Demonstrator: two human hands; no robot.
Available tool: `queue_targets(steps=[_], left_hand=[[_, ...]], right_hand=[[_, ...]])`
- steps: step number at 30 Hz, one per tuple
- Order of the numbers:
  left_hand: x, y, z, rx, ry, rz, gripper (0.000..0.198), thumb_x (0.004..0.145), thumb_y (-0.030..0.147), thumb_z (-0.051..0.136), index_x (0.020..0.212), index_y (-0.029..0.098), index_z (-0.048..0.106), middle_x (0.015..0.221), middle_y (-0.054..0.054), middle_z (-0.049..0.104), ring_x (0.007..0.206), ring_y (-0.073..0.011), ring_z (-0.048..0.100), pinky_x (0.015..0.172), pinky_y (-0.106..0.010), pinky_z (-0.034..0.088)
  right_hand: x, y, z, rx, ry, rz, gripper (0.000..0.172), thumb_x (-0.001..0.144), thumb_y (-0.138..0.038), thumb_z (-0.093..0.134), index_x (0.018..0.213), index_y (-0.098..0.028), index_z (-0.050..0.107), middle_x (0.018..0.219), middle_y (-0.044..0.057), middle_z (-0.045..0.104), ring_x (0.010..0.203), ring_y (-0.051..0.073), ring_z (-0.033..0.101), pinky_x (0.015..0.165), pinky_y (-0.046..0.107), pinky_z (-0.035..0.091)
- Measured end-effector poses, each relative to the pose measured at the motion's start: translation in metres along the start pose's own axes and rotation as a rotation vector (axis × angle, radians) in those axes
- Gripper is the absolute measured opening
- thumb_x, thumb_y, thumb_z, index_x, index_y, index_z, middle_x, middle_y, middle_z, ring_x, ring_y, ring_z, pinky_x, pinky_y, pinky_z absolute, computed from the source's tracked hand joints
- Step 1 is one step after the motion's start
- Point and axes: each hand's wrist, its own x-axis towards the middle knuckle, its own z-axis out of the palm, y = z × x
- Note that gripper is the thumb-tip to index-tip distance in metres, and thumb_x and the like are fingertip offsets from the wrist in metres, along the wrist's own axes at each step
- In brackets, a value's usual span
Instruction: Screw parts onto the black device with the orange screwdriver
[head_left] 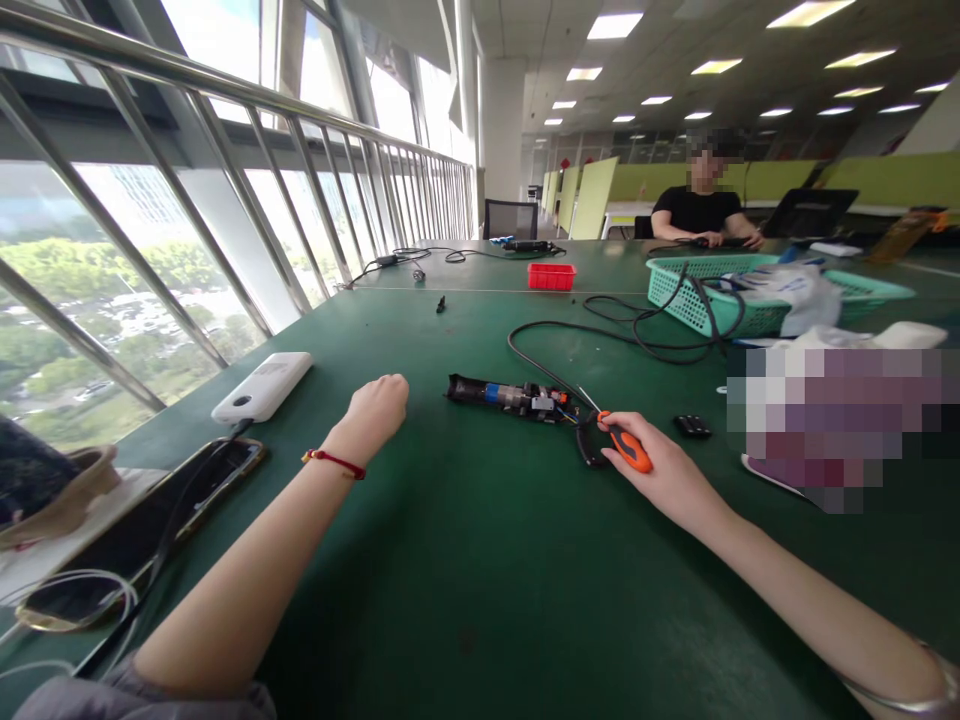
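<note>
On the green table lies an opened black corded device (504, 396) with bare inner parts, a blue band and thin wires showing. A curved black piece (587, 446) sits at its right end. My right hand (664, 470) grips a screwdriver (631, 449) with an orange and black handle. Its thin shaft points up and left, close to the device's wired end. To the left of the device, my left hand (379, 410) is closed in a fist over the table. Whatever its fingers may hold is hidden from view.
A small red basket (551, 277) and a teal basket (686, 300) with plastic bags stand farther back. A black cable (570, 325) loops across the table. At left lie a white power bank (262, 388) and a phone (180, 510). A person (697, 212) sits across.
</note>
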Motion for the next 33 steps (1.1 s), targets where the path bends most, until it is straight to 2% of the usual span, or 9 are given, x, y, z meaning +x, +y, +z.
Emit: queue_targets(steps=[4, 7, 10, 13, 22, 33], left_hand=[[-0.014, 0.037, -0.030, -0.098, 0.053, 0.195, 0.013, 0.074, 0.015, 0.049, 0.075, 0.018, 0.063, 0.081, -0.007, 0.065, 0.076, -0.0231, 0.063, 0.067, -0.030, 0.047], [-0.016, 0.067, -0.044, -0.227, 0.153, 0.324, 0.010, 0.070, 0.014, 0.053, 0.070, 0.019, 0.061, 0.074, -0.004, 0.065, 0.069, -0.0193, 0.061, 0.061, -0.026, 0.046], [-0.009, 0.093, -0.043, -0.372, 0.262, 0.392, 0.011, 0.071, 0.011, 0.052, 0.072, 0.018, 0.061, 0.073, -0.004, 0.064, 0.068, -0.0172, 0.060, 0.061, -0.025, 0.046], [0.000, 0.109, -0.032, -0.509, 0.289, 0.424, 0.010, 0.073, 0.010, 0.051, 0.073, 0.018, 0.059, 0.071, -0.003, 0.064, 0.066, -0.0159, 0.060, 0.060, -0.025, 0.046], [0.015, 0.118, 0.000, -0.738, 0.131, 0.420, 0.006, 0.076, 0.012, 0.052, 0.074, 0.017, 0.055, 0.069, -0.001, 0.065, 0.061, -0.0134, 0.060, 0.057, -0.022, 0.047], [0.022, 0.124, 0.009, -0.653, 0.149, 0.420, 0.006, 0.076, 0.012, 0.054, 0.075, 0.017, 0.057, 0.072, -0.001, 0.065, 0.064, -0.0133, 0.060, 0.058, -0.021, 0.045]], right_hand=[[-0.001, -0.001, -0.001, 0.024, -0.014, 0.015, 0.033, 0.083, -0.041, 0.048, 0.112, -0.027, 0.045, 0.112, 0.007, 0.059, 0.098, 0.024, 0.060, 0.083, 0.040, 0.050], [-0.003, -0.003, -0.001, 0.042, -0.024, 0.016, 0.033, 0.082, -0.042, 0.049, 0.112, -0.027, 0.045, 0.113, 0.007, 0.058, 0.099, 0.024, 0.059, 0.085, 0.041, 0.049], [-0.004, -0.005, -0.002, 0.066, -0.039, 0.036, 0.034, 0.082, -0.043, 0.049, 0.112, -0.027, 0.045, 0.116, 0.007, 0.057, 0.101, 0.023, 0.059, 0.087, 0.041, 0.048], [-0.006, -0.006, -0.003, 0.083, -0.044, 0.028, 0.034, 0.082, -0.043, 0.050, 0.113, -0.028, 0.045, 0.118, 0.006, 0.056, 0.103, 0.023, 0.058, 0.089, 0.041, 0.047], [-0.004, 0.001, 0.000, 0.097, -0.029, 0.001, 0.034, 0.081, -0.042, 0.051, 0.112, -0.028, 0.046, 0.116, 0.007, 0.057, 0.105, 0.025, 0.057, 0.090, 0.043, 0.046], [-0.004, -0.001, 0.000, 0.105, -0.020, 0.007, 0.033, 0.081, -0.040, 0.051, 0.111, -0.029, 0.046, 0.114, 0.006, 0.057, 0.105, 0.024, 0.057, 0.090, 0.042, 0.046]])
